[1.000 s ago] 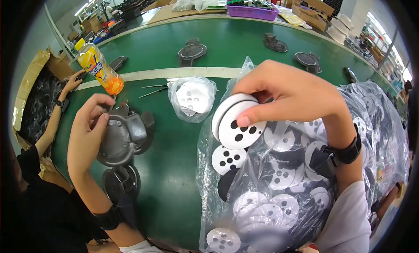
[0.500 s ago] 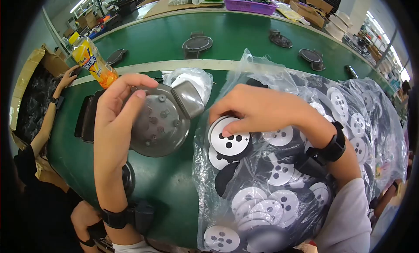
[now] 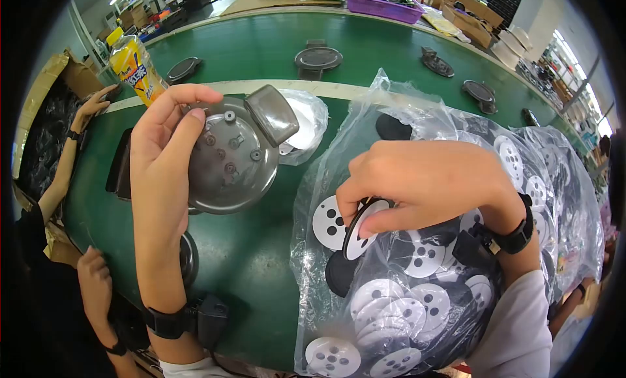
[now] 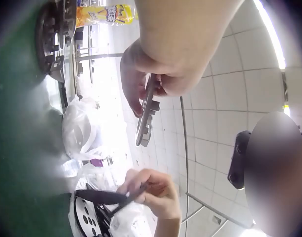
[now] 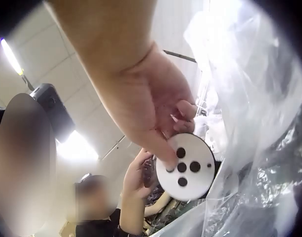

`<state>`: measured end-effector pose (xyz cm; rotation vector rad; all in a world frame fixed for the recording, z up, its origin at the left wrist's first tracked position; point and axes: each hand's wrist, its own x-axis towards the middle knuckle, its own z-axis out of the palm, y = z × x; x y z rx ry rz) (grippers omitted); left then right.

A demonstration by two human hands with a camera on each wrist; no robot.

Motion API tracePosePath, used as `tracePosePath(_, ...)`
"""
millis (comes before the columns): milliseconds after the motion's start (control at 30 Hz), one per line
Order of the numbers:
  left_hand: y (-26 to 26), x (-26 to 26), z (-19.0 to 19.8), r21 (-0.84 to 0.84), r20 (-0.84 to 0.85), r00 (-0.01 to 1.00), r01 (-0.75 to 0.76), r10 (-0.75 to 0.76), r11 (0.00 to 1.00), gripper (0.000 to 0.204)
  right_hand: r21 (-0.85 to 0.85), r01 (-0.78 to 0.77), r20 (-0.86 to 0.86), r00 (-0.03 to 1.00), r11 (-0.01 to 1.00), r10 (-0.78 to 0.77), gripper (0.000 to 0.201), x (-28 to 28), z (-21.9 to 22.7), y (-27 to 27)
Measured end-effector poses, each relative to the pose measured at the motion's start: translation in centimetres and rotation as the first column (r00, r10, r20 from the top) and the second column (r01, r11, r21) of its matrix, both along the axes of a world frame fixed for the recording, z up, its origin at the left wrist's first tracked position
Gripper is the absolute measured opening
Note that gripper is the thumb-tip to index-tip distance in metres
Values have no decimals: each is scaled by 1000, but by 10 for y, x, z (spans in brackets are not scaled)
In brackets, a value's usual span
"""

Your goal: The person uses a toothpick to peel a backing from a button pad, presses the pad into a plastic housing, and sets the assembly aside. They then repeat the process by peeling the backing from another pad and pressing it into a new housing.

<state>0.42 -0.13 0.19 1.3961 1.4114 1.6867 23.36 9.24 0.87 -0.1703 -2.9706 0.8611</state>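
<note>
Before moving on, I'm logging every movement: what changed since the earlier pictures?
The left hand brought the grey housing up and to the right. The right hand came down over the bag, its disc now tilted steeply in the head view. Both hands kept hold; the bottle stayed put.

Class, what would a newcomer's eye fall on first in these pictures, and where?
Probably the crinkled clear plastic bag of white and black round discs on the right of the green tabletop. Next come the round smoky-grey plastic part held up in the left hand and, over the bag, the thin white disc with dark holes pinched in the right hand. Beyond the left hand, a yellow-labelled plastic bottle also stands out.
</note>
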Motion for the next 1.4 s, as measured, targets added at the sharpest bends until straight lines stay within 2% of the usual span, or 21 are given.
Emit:
tracePosePath(33, -1, 0, 0, -3, 2, 1000, -1, 1, 1000, 15, -117, -22, 75, 997, 993, 31, 24, -3, 1, -2)
tracePosePath(67, -1, 1, 1, -9, 19, 1000, 14, -14, 1000, 15, -119, -23, 77, 996, 993, 32, 24, -4, 5, -2)
tracePosePath(133, -2, 1, 3, -15, 37, 999, 29, -28, 999, 16, -294, 217, 122, 975, 931, -188, 27, -9, 20, 0)
tracePosePath(167, -3, 1, 4, -43, 103, 993, 65, -60, 997, 17, -293, 216, 123, 974, 931, -188, 27, -9, 15, 2)
tracePosePath(233, -3, 3, 4, -65, 173, 981, 103, -90, 993, 19, -527, 261, 52, 960, 809, -275, 30, -10, -6, 10)
tracePosePath(267, -3, 6, 3, -90, 185, 979, 106, -88, 990, 24, -409, 201, 33, 978, 890, -205, 31, -13, -13, 11)
tracePosePath(300, -2, 9, 3, -117, 195, 977, 110, -86, 987, 29, -313, 200, 151, 976, 929, -160, 31, -15, -12, 8)
tracePosePath(367, -3, 12, 3, -97, 242, 963, 149, -122, 984, 38, -56, 143, 17, 990, 988, -142, 33, -14, -35, 2)
tracePosePath(433, -1, 10, -1, -83, 296, 946, 166, -135, 983, 39, -52, 161, 61, 986, 986, -157, 33, -14, -31, -5)
tracePosePath(633, 2, 9, -9, -112, 267, 960, 122, -89, 986, 43, -52, 215, 189, 961, 975, -201, 33, -13, -21, -8)
tracePosePath(700, 1, 12, -7, -85, 283, 952, 141, -112, 986, 41, -75, 89, 94, 992, 993, -82, 32, -11, -21, -3)
tracePosePath(800, 1, 16, -5, -58, 292, 940, 203, -178, 978, 37, -160, 19, 170, 985, 987, 8, 30, -7, -11, 1)
tracePosePath(900, 2, 22, -6, -27, 248, 943, 237, -224, 971, 32, -298, -2, 101, 994, 955, 34, 30, -4, 8, 11)
tracePosePath(933, 2, 24, -8, -4, 220, 949, 232, -225, 973, 29, -332, -26, -17, 1000, 943, 21, 30, -2, 12, 14)
tracePosePath(967, 2, 23, -8, 2, 215, 950, 230, -225, 973, 29, -326, -28, -20, 1000, 945, 22, 30, 1, 21, 13)
tracePosePath(1033, 1, 23, -8, -16, 51, 970, 237, -236, 971, 26, -595, 84, -48, 989, 799, -139, 30, 8, 38, 9)
tracePosePath(1100, 0, 26, -10, 47, 19, 975, 219, -220, 975, 16, -627, 59, -117, 979, 776, -169, 35, 10, 41, 9)
tracePosePath(1167, -2, 26, -11, 30, -21, 975, 222, -221, 975, 13, -762, 11, -321, 862, 647, -393, 38, 10, 45, 3)
tracePosePath(1233, -5, 33, -10, -16, 40, 981, 190, -189, 982, 15, -806, -11, -360, 803, 591, -476, 41, 5, 39, 7)
tracePosePath(1333, -3, 37, -14, 115, 22, 929, 365, -369, 924, 35, -848, -17, -354, 762, 530, -543, 37, -3, 30, 4)
tracePosePath(1400, -6, 51, -17, 141, 52, 930, 354, -364, 924, 32, -836, 3, -370, 734, 548, -569, 36, -10, 23, 0)
